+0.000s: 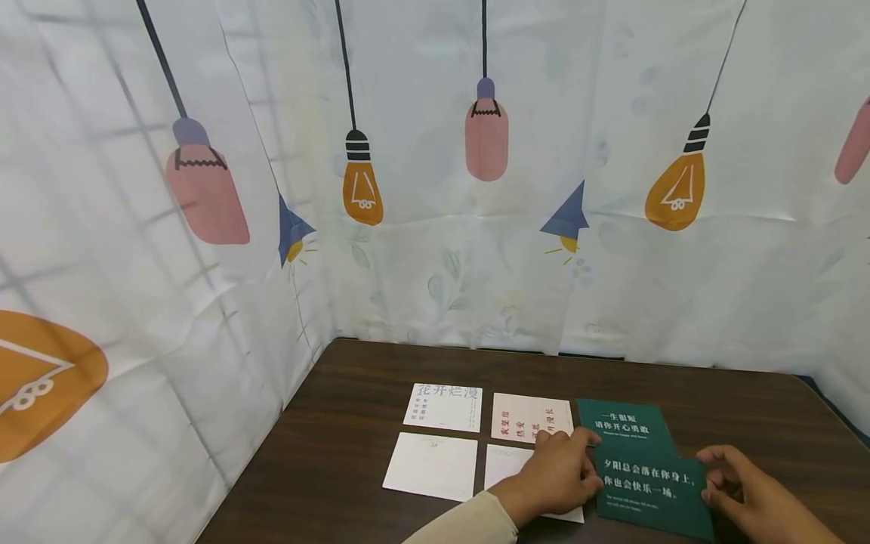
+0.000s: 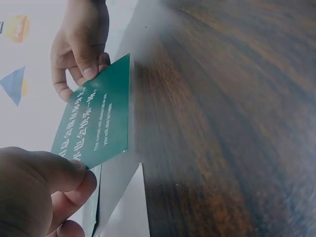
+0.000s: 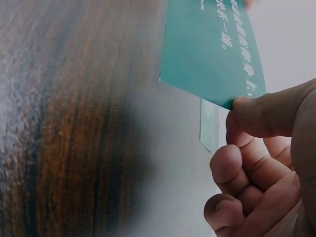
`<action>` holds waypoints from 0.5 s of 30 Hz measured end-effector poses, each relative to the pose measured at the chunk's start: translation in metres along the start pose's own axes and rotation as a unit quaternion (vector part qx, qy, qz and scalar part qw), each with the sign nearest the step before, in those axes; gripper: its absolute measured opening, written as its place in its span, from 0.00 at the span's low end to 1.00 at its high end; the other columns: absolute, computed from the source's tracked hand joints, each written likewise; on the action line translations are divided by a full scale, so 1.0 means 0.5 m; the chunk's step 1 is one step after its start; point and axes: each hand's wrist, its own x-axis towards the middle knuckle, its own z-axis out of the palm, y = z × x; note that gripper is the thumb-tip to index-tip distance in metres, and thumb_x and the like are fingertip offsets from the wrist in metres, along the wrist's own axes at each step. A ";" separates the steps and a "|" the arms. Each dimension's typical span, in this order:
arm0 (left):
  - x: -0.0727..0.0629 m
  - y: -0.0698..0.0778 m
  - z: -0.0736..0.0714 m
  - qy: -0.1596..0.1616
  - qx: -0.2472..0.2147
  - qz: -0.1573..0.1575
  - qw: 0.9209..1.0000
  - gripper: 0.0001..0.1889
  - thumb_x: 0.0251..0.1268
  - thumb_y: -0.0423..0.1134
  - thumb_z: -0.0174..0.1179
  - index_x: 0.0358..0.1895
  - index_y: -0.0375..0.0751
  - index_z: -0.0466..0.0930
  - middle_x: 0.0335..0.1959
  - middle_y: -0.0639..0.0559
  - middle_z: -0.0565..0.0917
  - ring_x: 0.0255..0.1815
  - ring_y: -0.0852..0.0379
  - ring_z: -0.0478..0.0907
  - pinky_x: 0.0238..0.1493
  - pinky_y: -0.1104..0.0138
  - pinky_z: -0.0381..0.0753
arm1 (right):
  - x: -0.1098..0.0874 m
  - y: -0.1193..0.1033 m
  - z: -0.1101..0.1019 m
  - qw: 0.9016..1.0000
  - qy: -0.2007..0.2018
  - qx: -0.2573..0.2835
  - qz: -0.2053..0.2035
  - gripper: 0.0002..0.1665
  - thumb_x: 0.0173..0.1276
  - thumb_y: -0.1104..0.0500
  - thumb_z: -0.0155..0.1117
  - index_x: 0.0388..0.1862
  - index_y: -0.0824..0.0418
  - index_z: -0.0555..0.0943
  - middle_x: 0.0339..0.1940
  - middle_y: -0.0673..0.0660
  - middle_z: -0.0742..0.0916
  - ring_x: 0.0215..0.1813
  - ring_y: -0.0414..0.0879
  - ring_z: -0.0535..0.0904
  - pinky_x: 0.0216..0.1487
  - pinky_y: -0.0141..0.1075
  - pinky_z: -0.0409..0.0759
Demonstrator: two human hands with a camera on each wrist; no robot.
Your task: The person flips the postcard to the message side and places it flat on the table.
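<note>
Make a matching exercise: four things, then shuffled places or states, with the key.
1. White rectangular card with greyish characters
2. Pale rectangular card with red characters
3. Nearer green rectangular card
4. Brown wood-grain table

A. Middle of the far row
B. Under the cards
C. Left end of the far row
D. Held by left hand and right hand

1-C; 2-A; 3-D; 4-B

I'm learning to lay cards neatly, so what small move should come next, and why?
Probably lower the nearer green card flat onto the table, right of the partly covered white card. The left grip and right grip pinch its opposite ends; it looks raised and tilted in the wrist views, while the farther green card lies behind it.
</note>
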 end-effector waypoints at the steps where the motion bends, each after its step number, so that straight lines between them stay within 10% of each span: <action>1: 0.000 0.000 0.000 0.001 -0.008 -0.001 1.000 0.25 0.66 0.46 0.69 0.64 0.51 0.73 0.27 0.79 0.75 0.36 0.76 0.68 0.47 0.69 0.61 | 0.001 -0.001 -0.002 1.000 0.000 0.004 0.008 0.33 0.75 0.60 0.65 0.64 0.77 0.59 0.40 0.55 0.80 0.39 0.37 0.78 0.37 0.38 0.78; 15: 0.001 -0.007 -0.003 0.019 -0.057 -0.013 0.998 0.23 0.67 0.45 0.70 0.60 0.49 0.72 0.30 0.77 0.81 0.41 0.77 0.72 0.52 0.64 0.62 | 0.000 -0.011 -0.015 0.999 -0.008 -0.001 0.050 0.16 0.83 0.53 0.53 0.51 0.66 0.77 0.43 0.53 0.83 0.42 0.43 0.78 0.39 0.44 0.78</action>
